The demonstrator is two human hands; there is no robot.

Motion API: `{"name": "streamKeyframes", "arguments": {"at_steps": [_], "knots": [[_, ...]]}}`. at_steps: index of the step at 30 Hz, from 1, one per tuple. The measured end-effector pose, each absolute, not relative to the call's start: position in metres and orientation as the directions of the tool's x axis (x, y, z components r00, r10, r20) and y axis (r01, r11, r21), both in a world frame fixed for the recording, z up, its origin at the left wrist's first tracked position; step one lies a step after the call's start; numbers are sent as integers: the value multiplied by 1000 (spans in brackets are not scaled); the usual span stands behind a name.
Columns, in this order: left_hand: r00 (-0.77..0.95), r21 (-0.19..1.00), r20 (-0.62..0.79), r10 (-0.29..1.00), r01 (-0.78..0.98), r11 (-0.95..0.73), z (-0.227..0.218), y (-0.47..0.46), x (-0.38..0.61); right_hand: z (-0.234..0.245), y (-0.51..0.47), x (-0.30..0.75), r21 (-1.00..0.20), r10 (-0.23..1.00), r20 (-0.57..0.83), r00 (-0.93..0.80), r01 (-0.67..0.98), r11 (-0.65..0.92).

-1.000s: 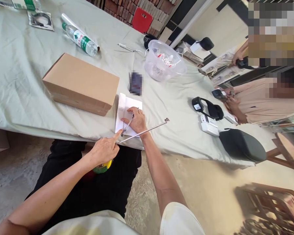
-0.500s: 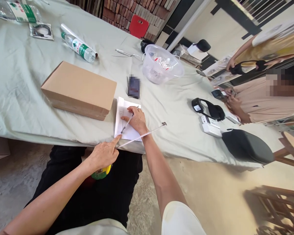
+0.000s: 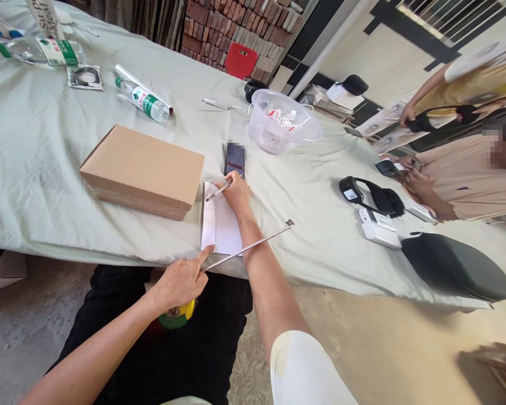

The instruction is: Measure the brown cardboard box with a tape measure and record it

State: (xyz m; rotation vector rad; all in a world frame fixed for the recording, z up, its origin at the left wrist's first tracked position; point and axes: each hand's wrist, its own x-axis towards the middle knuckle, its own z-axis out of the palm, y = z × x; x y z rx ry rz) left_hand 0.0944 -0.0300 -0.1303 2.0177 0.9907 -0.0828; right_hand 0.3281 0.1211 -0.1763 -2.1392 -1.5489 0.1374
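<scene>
Pen (image 3: 218,191) on paper (image 3: 222,230), tape (image 3: 177,319) at the table's (image 3: 46,185) near edge.
Head view: the right hand (image 3: 236,192) pinches the pen in closed fingers at the paper's far edge, just beside the phone (image 3: 235,158) and near the box (image 3: 143,169). The left hand (image 3: 180,282), curled around the yellow tape below the table's near edge, presses its forefinger on the blade (image 3: 274,233), which crosses the right forearm.

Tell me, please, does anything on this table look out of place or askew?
Two things. A water bottle lies on its side beyond the cardboard box. The blade of the tape measure in the left hand runs slantwise across the forearm of the right hand. No spill shows.
</scene>
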Motion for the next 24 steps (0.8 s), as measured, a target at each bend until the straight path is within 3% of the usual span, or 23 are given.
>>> {"name": "streamKeyframes", "arguments": {"at_steps": [3,9,14,24], "knots": [[678,697,-414,607,665,-269,-129,-28,94,-176,125,325,-449,904,215,370,859,-245],[716,752,-344,608,597,-278,-132,-30,89,-171,101,329,-586,872,311,379,798,-138],[732,837,-275,623,502,-221,-131,-38,76,-162,54,316,-583,925,210,315,801,-140],[732,886,-314,605,455,-91,-126,-47,68,-147,23,278,-539,963,98,251,827,-161]]}}
